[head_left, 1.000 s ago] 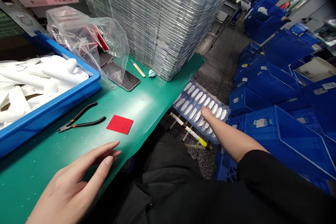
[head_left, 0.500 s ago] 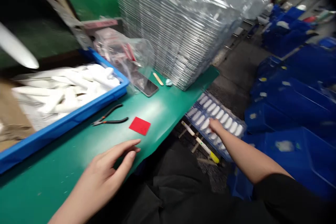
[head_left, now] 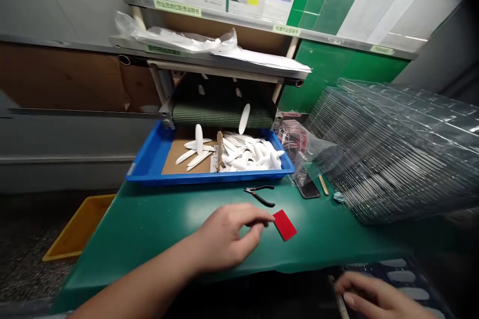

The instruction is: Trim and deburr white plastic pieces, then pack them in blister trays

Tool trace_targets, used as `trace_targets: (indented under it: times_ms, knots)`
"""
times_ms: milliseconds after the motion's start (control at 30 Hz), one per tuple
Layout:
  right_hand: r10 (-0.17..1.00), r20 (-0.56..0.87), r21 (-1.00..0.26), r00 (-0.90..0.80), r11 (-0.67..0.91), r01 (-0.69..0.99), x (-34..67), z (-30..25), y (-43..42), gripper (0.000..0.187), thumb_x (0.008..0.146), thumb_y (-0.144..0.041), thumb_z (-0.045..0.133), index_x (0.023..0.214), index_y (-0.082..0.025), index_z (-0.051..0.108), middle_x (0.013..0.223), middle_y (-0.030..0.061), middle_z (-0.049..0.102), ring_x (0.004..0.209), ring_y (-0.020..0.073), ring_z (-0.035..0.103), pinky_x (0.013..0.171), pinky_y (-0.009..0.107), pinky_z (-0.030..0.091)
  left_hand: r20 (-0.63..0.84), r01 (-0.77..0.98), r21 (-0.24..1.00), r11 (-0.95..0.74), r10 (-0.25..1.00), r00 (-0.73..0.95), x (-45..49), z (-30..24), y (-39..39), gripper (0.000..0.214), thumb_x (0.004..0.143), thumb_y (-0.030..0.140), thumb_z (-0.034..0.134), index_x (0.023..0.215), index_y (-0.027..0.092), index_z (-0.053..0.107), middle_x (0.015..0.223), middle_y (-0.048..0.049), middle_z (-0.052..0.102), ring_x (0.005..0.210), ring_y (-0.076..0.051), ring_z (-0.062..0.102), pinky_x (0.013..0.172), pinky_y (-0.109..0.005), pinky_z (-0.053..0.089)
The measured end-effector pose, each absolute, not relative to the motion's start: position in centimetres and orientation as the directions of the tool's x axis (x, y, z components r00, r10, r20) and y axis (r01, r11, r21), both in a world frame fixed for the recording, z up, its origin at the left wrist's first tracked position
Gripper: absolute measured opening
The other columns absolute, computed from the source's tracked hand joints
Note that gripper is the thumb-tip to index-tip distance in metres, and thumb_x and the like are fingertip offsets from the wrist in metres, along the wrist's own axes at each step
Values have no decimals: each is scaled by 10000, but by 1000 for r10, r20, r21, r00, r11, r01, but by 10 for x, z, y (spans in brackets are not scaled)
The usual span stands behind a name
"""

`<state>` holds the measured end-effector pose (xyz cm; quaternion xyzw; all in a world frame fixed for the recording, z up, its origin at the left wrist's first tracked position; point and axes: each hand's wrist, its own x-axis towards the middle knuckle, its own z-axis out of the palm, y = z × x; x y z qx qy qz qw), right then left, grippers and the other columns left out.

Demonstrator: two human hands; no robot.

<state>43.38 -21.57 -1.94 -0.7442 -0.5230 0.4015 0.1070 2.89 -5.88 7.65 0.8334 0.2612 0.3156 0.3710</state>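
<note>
Slotted tray (head_left: pixel 411 269) sits low, below the front edge of the bench (head_left: pixel 157 219) on my right, in shadow. I think it is kept down there so the bench top stays free for handling. Only a few of its pockets show, each with a white oval lying lengthwise across my view. Which way the tray's own long side runs I cannot tell.

On the bench, a tall stack of clear trays (head_left: pixel 392 149) leans at the far right, within an arm's reach. The blue bin (head_left: pixel 205 178) stands against the back, right under the mouth of the conveyor (head_left: pixel 224 114), placed, I judge, to catch the white pieces (head_left: pixel 247 152) that come off the belt. They lie heaped toward its right end.

My left hand (head_left: pixel 224 237) rests on the bench, palm down, with the fingers loosely curved and nothing gripped. The forefinger tip is at the near-left corner of the red square (head_left: pixel 285 225), touching it or just beside it. My right hand (head_left: pixel 374 299) lies on the tray's near side with the fingers together, and it is too dark to say whether it grips anything.

The red square lies flat on bare bench, turned askew, its slightly longer run going from far left to near right. The cutters (head_left: pixel 259 194) lie just in front of the bin, handles to the right.
</note>
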Motion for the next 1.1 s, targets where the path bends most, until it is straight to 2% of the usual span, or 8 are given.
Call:
trace_targets:
  times_ms: [167, 300, 433, 533, 633, 767, 900, 1100]
  knots:
    - [988, -154, -705, 21, -125, 698, 364, 76, -108, 483, 823, -686, 765, 1139, -322, 784, 1222, 110, 775, 1145, 347, 715, 971, 381, 605, 578, 422, 523, -740, 672, 462, -7, 62, -1, 277, 1012, 172, 533, 1157, 206, 766, 1218, -95, 771, 1204, -269, 688, 1107, -467, 546]
    - [1000, 8, -421, 0, 4, 907, 333, 92, -23, 526, 1023, -596, 556, 1417, -262, 654, 1344, 123, 731, 1175, 302, 722, 953, 394, 617, 654, 600, 409, -687, 680, 332, -19, 36, 35, 325, 1014, 163, 523, 1254, 215, 735, 1438, -127, 672, 1384, -321, 588, 1203, -567, 476]
    - [994, 48, -235, -94, 103, 967, 323, 79, 48, 634, 981, -453, 652, 1536, -158, 563, 1581, 191, 551, 1456, 375, 530, 1224, 502, 432, 587, 738, 358, -572, 752, 299, -21, 11, 36, 395, 1014, 208, 562, 1395, 226, 669, 1590, -149, 565, 1467, -360, 535, 1288, -671, 355]
    - [981, -19, -142, -195, 191, 971, 321, 71, 89, 650, 894, -333, 743, 1510, -173, 607, 1626, 179, 512, 1542, 381, 428, 1293, 480, 329, 562, 770, 320, -551, 765, 314, -22, 4, 31, 424, 1023, 221, 560, 1437, 233, 648, 1574, -151, 586, 1472, -346, 543, 1327, -675, 284]
    - [958, -123, -97, -260, 249, 964, 319, 71, 114, 522, 821, -292, 801, 1329, -194, 731, 1467, 166, 657, 1442, 385, 539, 1216, 438, 410, 565, 764, 313, -564, 757, 328, -24, 2, 31, 449, 1018, 212, 555, 1460, 209, 634, 1516, -160, 636, 1426, -334, 590, 1333, -655, 292]
    - [942, -204, -78, -266, 255, 964, 315, 78, 128, 340, 814, -324, 806, 1121, -186, 758, 1176, 139, 771, 1121, 345, 710, 933, 364, 525, 567, 741, 342, -579, 755, 328, -27, 1, 32, 463, 1018, 200, 542, 1475, 199, 616, 1431, -144, 702, 1350, -317, 650, 1323, -646, 327]
    - [953, -211, -106, -216, 198, 974, 311, 87, 139, 252, 816, -318, 780, 1031, -197, 728, 1007, 80, 783, 913, 270, 727, 735, 298, 489, 565, 727, 361, -584, 757, 328, -28, 1, 31, 478, 1017, 197, 539, 1492, 200, 597, 1436, -140, 704, 1333, -314, 663, 1316, -659, 337]
    - [990, -113, -194, -89, 66, 979, 302, 94, 170, 255, 893, -318, 713, 1119, -199, 710, 1028, 56, 789, 908, 232, 730, 713, 268, 488, 514, 739, 373, -560, 788, 338, -29, 3, 29, 501, 1028, 213, 533, 1526, 186, 571, 1483, -138, 680, 1364, -304, 646, 1336, -647, 301]
